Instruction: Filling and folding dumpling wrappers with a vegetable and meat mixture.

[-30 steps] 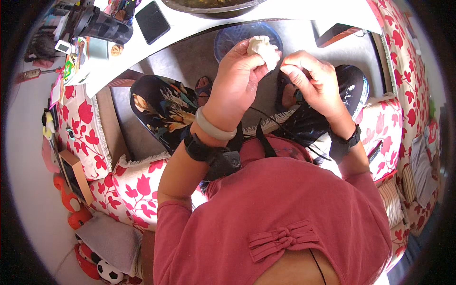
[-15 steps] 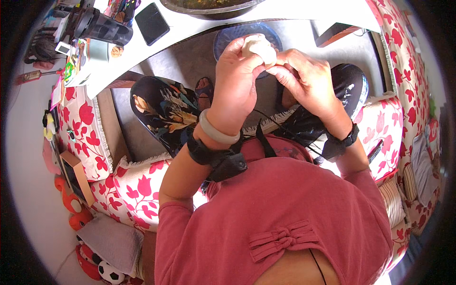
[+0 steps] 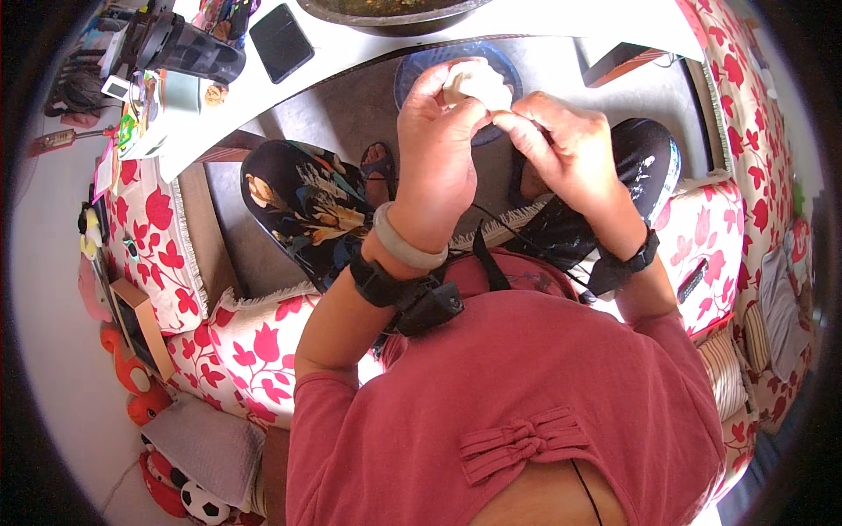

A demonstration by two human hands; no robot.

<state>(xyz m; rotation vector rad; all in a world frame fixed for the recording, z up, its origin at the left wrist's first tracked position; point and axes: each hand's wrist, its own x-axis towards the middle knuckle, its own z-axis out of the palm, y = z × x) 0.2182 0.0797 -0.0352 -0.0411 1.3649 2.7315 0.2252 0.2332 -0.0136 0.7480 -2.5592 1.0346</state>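
Note:
My left hand [image 3: 438, 131] is closed round a soft-looking, pale white lump [image 3: 478, 81] with a folded, uneven surface; its exact kind I cannot make out. The lump rises above my thumb and fingers. My right hand [image 3: 561, 145] pinches at the lump's lower right edge, thumb against bent fingers, so the two hands almost meet. What lies between the right fingertips is too small to tell. Both hands hang over a blue patterned basin [image 3: 410, 77] on the floor, partly covered by them.
Ahead stands a white table [image 3: 351, 54] with a dark pan [image 3: 386, 26], a black phone [image 3: 281, 44] and a dark transparent jug [image 3: 193, 54]. Red-flowered sofa covers [image 3: 263, 351] lie around me. A grey cushion [image 3: 210, 438] and a toy football [image 3: 203, 503] sit at the lower left.
The white lump has turned slightly in my left hand and shows a more uneven, folded top. My right thumb has shifted a little along its edge; my left wrist has rolled slightly.

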